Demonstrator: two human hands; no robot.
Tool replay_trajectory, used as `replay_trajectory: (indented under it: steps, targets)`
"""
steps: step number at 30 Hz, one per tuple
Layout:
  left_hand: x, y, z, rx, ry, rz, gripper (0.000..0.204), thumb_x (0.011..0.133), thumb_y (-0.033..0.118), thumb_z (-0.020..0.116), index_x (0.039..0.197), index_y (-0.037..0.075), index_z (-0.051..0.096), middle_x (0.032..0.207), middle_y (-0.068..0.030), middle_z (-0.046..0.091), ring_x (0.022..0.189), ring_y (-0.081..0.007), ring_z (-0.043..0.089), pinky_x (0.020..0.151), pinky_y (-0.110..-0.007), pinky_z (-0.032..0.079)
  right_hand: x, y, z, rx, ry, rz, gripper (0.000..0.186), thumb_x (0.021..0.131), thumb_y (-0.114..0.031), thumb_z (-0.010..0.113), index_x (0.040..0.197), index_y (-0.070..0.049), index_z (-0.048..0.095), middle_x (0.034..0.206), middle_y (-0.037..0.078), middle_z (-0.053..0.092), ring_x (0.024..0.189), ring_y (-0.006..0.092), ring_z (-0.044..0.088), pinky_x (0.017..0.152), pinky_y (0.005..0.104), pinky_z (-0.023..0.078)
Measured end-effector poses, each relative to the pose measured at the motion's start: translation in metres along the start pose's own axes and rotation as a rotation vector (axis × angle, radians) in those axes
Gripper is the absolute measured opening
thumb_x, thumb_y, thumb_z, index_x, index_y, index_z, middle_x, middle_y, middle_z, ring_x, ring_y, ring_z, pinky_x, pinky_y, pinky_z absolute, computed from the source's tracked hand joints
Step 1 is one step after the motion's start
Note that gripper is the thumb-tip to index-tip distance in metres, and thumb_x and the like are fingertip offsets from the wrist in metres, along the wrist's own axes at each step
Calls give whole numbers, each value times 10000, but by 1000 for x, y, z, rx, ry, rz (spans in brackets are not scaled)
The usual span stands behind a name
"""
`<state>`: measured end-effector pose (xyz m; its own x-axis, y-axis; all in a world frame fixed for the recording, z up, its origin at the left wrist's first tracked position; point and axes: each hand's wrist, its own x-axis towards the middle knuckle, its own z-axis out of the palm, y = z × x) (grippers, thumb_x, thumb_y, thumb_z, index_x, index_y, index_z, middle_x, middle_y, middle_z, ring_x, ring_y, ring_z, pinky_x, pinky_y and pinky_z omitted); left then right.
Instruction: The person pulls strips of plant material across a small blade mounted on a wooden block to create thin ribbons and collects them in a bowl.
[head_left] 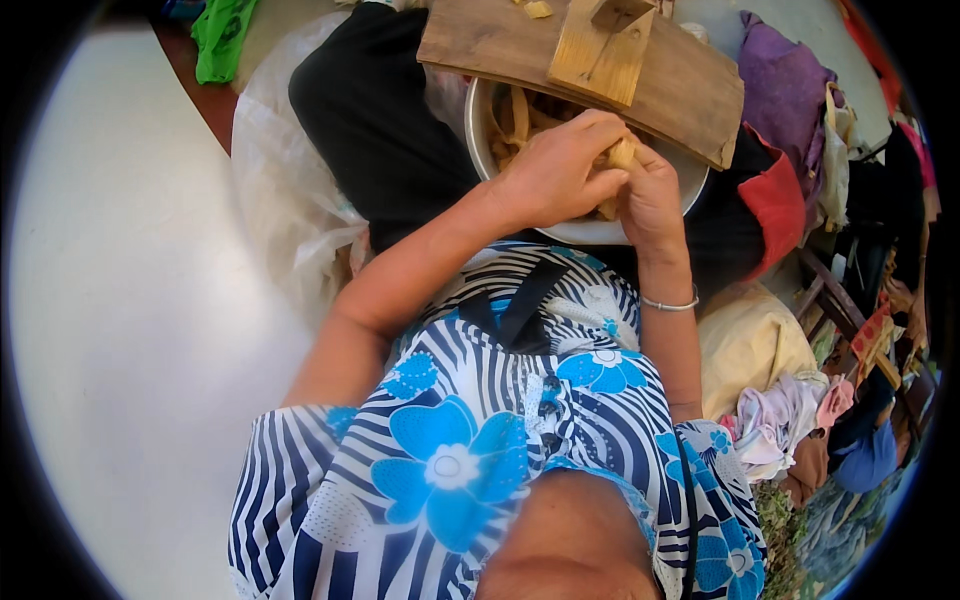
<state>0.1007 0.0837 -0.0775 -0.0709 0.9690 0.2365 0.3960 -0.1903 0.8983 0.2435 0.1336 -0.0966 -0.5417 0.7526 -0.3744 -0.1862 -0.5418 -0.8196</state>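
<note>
My left hand (pixel 565 172) and my right hand (pixel 652 195) meet over a round metal basin (pixel 580 232) in my lap. Between them they grip a small pale yellow-brown piece (pixel 622 154), whose kind I cannot make out. The fingers of both hands are closed around it, and part of it is hidden by them. Brown curved strips (pixel 515 118), like pods or peels, lie in the basin. Across its far rim rests a wooden board (pixel 490 45), with a lighter wood block (pixel 590 60) fixed or lying on top. A small yellow bit (pixel 538 9) sits on the board.
Whitish plastic sheeting (pixel 285 170) lies beside my left leg. A green bag (pixel 222 38) is at the far left. On the right are a purple cloth (pixel 785 85), a beige sack (pixel 755 340) and a heap of crumpled clothes (pixel 785 415). Pale floor (pixel 130 330) spreads to the left.
</note>
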Motion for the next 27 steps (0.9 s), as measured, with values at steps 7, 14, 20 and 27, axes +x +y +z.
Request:
replay_trajectory:
  steps: [7, 14, 20, 27]
  targets:
    - [18, -14, 7, 28, 45, -202, 219, 845, 152, 549, 985, -15, 573, 796, -137, 595, 746, -277, 584, 683, -362, 467, -2, -14, 14, -836, 236, -698, 109, 786, 24, 615, 884, 41, 660, 1072, 117, 584, 957, 179, 566, 848, 271, 438]
    - [-23, -16, -16, -492, -48, -605, 168, 902, 181, 564, 932, 18, 588, 708, -87, 585, 636, -156, 568, 589, -296, 453, 3, -19, 0, -610, 289, -609, 191, 832, -27, 626, 1017, 17, 639, 1081, 101, 588, 951, 173, 564, 834, 278, 444]
    - [-14, -3, -37, 318, 27, 104, 87, 876, 110, 593, 926, 39, 596, 820, -117, 603, 689, -220, 579, 654, -287, 471, 12, -46, -12, -450, 110, -285, 405, 905, -261, 620, 1197, 14, 561, 1070, 61, 610, 932, 124, 556, 807, 256, 457]
    - [10, -7, -43, -212, -189, -366, 101, 888, 100, 575, 909, 4, 595, 735, -6, 574, 658, -85, 516, 596, -234, 434, 0, -70, -7, -622, -130, 9, 177, 890, -166, 609, 820, -11, 657, 627, -27, 558, 534, 32, 469, 482, 186, 369]
